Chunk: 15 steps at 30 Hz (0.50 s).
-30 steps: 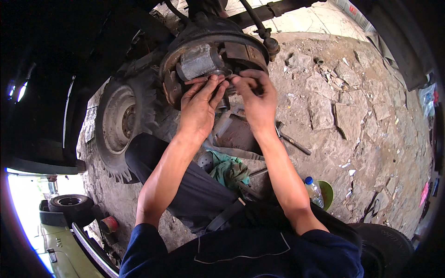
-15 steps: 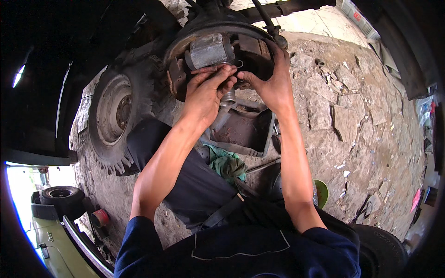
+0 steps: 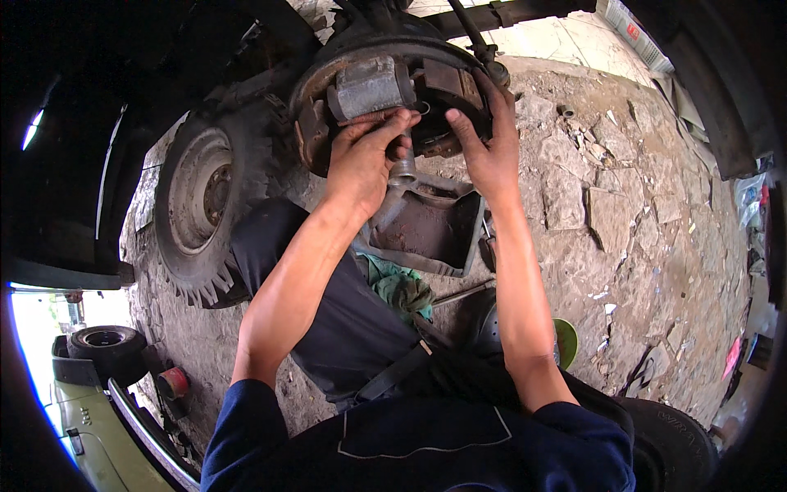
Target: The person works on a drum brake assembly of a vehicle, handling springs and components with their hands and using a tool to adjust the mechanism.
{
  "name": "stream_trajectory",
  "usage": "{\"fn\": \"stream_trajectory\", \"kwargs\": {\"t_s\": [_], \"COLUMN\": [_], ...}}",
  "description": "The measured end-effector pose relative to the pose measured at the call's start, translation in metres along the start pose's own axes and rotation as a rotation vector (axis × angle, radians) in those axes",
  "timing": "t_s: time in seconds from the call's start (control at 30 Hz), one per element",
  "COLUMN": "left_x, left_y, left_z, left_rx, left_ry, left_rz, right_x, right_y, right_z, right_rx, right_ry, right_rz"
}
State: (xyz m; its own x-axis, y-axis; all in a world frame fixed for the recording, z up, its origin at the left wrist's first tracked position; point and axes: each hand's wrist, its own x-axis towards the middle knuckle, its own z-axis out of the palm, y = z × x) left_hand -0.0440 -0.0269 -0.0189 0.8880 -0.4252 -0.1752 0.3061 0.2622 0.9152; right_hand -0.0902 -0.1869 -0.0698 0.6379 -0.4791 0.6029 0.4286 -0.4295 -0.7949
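Observation:
My left hand pinches a reddish coil spring between thumb and fingers. The spring lies just below a grey metal cylinder inside a round brake assembly, and its wire hook shows to the right of my fingertips. Along the right side of the assembly rests my right hand, its fingers against the outer edge of a curved brake shoe. The thumb stands apart from those fingers, with nothing between. Below my left fingers a metal tube-like part points down.
A rusty open metal tray lies on the stony ground beneath the assembly. Near my knee are a green rag and a metal bar. A large tyred wheel stands at left; a light-green vehicle is at lower left.
My right thumb has moved away from the spring's hooked end and now stands to the right. My left hand stays on the spring in nearly the same place.

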Motion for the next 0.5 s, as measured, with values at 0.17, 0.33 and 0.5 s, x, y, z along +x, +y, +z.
{"fn": "stream_trajectory", "kwargs": {"t_s": [0.17,0.33,0.5], "left_x": [0.001,-0.001,-0.002], "left_y": [0.0,-0.001,0.001], "left_z": [0.002,0.005,0.008], "left_rx": [0.016,-0.015,-0.051], "left_ry": [0.023,0.049,0.054], "left_rz": [0.006,-0.004,-0.005], "right_x": [0.0,-0.002,0.0], "right_y": [0.009,0.018,0.016], "right_z": [-0.01,-0.019,-0.024], "right_rx": [0.012,0.004,0.059], "right_ry": [0.068,0.055,0.054], "right_rz": [0.015,0.063,0.104]}}
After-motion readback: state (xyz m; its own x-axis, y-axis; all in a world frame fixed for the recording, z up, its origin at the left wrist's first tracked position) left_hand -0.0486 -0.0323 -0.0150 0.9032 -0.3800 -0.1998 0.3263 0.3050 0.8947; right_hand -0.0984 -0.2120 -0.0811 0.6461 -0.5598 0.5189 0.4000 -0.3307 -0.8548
